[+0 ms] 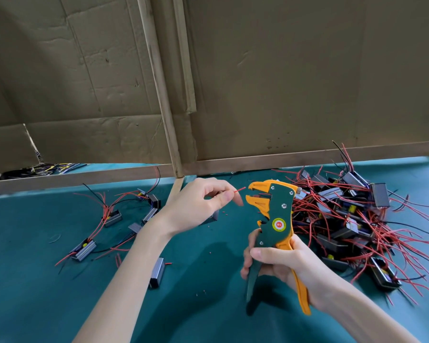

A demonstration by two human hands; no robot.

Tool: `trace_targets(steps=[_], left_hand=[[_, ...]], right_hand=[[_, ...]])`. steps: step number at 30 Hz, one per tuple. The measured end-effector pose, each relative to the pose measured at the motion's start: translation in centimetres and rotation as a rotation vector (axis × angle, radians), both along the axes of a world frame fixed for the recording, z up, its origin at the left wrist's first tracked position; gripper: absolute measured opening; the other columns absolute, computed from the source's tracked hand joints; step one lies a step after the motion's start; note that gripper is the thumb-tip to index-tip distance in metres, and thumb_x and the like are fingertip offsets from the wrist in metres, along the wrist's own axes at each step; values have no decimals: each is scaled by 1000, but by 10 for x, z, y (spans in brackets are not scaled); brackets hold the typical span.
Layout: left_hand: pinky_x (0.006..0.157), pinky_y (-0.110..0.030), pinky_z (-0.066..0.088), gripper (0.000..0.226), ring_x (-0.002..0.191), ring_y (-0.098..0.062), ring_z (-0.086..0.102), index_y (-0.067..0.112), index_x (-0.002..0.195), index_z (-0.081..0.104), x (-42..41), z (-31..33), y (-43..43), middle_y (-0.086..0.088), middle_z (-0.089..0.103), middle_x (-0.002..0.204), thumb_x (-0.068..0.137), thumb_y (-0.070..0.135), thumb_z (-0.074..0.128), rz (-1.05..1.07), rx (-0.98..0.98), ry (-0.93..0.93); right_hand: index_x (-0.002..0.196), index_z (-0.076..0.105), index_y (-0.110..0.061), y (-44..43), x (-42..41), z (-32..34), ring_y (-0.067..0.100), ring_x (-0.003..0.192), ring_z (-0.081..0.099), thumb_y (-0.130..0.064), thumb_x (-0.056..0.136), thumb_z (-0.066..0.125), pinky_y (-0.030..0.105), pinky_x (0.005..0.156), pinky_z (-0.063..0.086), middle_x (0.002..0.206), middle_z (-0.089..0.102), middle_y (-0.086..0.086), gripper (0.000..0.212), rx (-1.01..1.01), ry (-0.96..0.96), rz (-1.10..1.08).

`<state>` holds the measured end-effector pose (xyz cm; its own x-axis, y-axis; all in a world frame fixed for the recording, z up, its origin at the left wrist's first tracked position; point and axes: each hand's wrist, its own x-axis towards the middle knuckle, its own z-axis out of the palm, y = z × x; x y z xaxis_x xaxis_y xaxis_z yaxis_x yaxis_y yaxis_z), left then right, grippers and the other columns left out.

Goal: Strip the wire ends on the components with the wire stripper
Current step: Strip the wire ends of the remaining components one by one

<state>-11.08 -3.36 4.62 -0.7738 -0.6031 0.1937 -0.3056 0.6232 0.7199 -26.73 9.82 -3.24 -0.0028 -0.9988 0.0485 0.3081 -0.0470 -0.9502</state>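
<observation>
- My right hand (280, 261) grips the green-and-orange wire stripper (274, 219) upright over the teal table (35, 293), its orange jaws parted.
- My left hand (198, 206) pinches a red wire (239, 190), tip just beside the jaws.

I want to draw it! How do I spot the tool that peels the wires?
Look at the teal table, just left of the big tangle of red wires. The right hand grips the wire stripper upright there; nothing else has orange jaws and a round red-and-yellow sticker.
</observation>
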Motion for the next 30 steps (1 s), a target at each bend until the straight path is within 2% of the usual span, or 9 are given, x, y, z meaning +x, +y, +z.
trace_targets(steps=[2,5,9,12,13,15,17,24,30], left_hand=[[60,-22,38,25,51,-1,51,29,91,72,1,2,1,10,60,64,100,23,49,-14,-42,-19],[79,-37,43,27,65,-14,59,34,87,71,2,3,-1,-10,63,85,100,24,49,-17,-82,-61],[71,-34,43,28,66,-16,59,34,85,72,4,5,0,-16,59,84,100,25,49,-75,-30,-73],[68,-32,41,27,69,-30,54,34,82,72,4,6,0,-23,57,89,96,32,49,-112,-3,-74],[64,-28,37,27,67,-31,50,33,81,73,4,6,0,-18,57,83,92,34,48,-114,15,-75],[57,-19,32,28,56,-15,43,29,82,74,5,6,0,1,53,66,87,35,47,-116,55,-80],[52,-13,30,29,50,-8,37,25,81,75,6,7,0,10,45,56,86,32,47,-121,84,-79],[49,-24,28,25,49,-20,32,26,75,73,9,10,1,-23,36,62,84,30,49,-143,145,-75],[54,-30,24,26,55,-27,29,28,73,71,10,11,1,-29,36,63,86,31,49,-168,161,-80]], right_hand=[[83,68,-10,0,-1,0,40,75,64,-16,68,79,44,74,54,79,63,23,19,1,11,10],[85,67,-10,0,-2,0,40,75,64,-16,68,79,43,73,53,79,63,23,21,4,34,26],[85,66,-10,1,-2,0,39,76,65,-17,70,80,40,73,53,79,64,22,22,7,64,66],[84,67,-13,3,-1,0,38,77,66,-18,71,79,36,72,53,80,65,21,18,3,95,81],[84,67,-14,3,-1,0,38,76,66,-17,71,78,35,72,53,80,65,21,18,1,96,84],[85,67,-14,4,0,1,37,76,65,-17,72,78,36,73,53,79,65,20,17,-5,99,96],[85,67,-14,4,0,1,36,75,65,-17,72,77,38,73,53,79,64,20,16,-12,110,110],[78,65,-13,5,1,3,34,70,64,-21,74,76,37,71,52,73,62,15,14,-14,167,112],[66,61,-13,5,3,2,30,58,60,-28,73,76,33,62,51,62,59,14,22,1,217,75]])
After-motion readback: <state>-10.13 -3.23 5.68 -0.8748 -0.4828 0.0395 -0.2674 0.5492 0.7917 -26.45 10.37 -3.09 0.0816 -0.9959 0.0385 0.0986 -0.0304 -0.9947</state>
